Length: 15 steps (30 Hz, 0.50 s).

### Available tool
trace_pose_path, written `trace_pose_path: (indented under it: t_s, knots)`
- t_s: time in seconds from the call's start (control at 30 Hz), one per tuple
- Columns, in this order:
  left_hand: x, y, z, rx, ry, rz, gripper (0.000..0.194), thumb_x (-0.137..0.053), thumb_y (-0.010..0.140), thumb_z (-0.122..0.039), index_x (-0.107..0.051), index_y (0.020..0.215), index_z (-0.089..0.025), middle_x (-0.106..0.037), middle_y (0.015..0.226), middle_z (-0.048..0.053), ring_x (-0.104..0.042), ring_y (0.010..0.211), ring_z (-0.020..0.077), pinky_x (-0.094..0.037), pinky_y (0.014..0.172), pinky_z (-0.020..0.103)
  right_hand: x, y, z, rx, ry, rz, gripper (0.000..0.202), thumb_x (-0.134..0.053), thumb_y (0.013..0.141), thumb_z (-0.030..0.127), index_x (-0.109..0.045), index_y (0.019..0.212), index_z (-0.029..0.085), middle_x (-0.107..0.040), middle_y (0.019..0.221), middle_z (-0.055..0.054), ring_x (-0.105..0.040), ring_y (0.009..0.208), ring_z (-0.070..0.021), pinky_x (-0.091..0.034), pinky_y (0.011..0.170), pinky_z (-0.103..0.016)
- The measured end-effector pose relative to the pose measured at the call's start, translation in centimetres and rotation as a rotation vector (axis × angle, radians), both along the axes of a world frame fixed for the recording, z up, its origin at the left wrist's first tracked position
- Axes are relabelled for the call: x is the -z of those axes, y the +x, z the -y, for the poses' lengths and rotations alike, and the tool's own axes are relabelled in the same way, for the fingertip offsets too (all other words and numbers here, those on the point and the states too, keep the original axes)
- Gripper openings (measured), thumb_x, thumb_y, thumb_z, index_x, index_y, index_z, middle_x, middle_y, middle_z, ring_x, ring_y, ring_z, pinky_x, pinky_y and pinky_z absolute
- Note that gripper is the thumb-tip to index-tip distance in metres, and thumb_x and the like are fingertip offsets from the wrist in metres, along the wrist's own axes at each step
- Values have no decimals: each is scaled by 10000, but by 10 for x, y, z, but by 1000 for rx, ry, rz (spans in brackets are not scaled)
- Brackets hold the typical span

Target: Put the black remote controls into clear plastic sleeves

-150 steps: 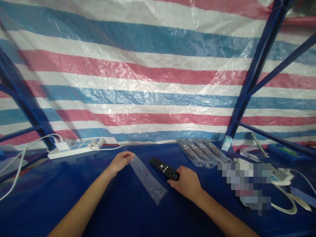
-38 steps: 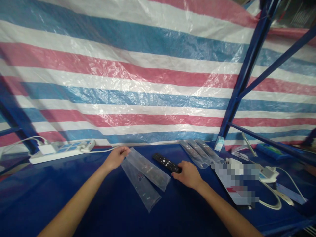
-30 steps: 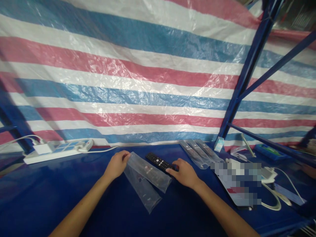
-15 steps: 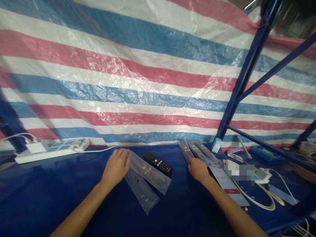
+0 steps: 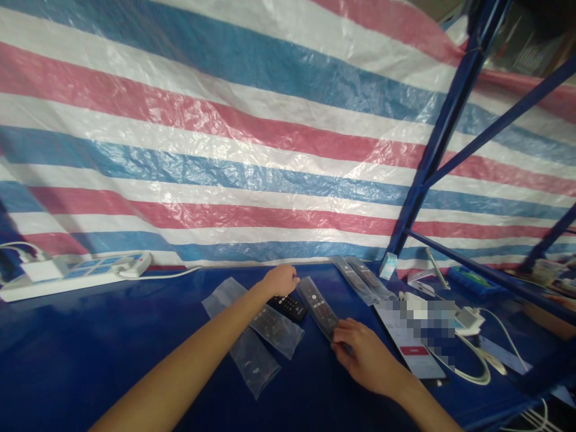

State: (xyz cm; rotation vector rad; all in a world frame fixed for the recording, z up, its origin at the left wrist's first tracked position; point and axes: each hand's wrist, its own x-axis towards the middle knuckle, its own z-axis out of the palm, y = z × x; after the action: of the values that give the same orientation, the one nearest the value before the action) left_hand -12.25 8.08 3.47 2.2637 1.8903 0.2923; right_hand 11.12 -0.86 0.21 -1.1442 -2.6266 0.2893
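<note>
While the right hand (image 5: 362, 355) grips the near end of the bagged remote (image 5: 317, 306), probably to steady it beside the bare remote (image 5: 291, 307) on the tabletop (image 5: 112, 327), the left hand (image 5: 279, 281) curls near its far end, grip unclear!

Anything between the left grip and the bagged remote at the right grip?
Nothing visible: the left grip sits close to the bagged remote at its far end. The bare black remote lies nearer the viewer, partly hidden, not between them.
</note>
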Motion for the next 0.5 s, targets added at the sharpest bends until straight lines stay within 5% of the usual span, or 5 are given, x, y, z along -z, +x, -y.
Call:
trace_pose_path:
  t_s: [0.2, 0.5]
  knots:
    - [16, 3, -42, 26, -252, 66, 271, -575, 904, -360, -608, 1080, -157, -625, 1094, 53, -617, 944, 200, -532, 815, 390, -1, 20, 6, 158, 4, -162, 205, -475, 922, 308, -580, 771, 219, -605, 854, -34, -586, 873, -191, -413, 753, -303]
    - [26, 4, -53, -21, -305, 199, 306, -575, 901, -359, -593, 1128, -153, -605, 1147, 66, -609, 966, 214, -536, 803, 391, 1, 37, 8, 194, 21, -218, 240, -443, 931, 327, -574, 760, 222, -605, 813, -36, -591, 797, -186, -422, 692, -300]
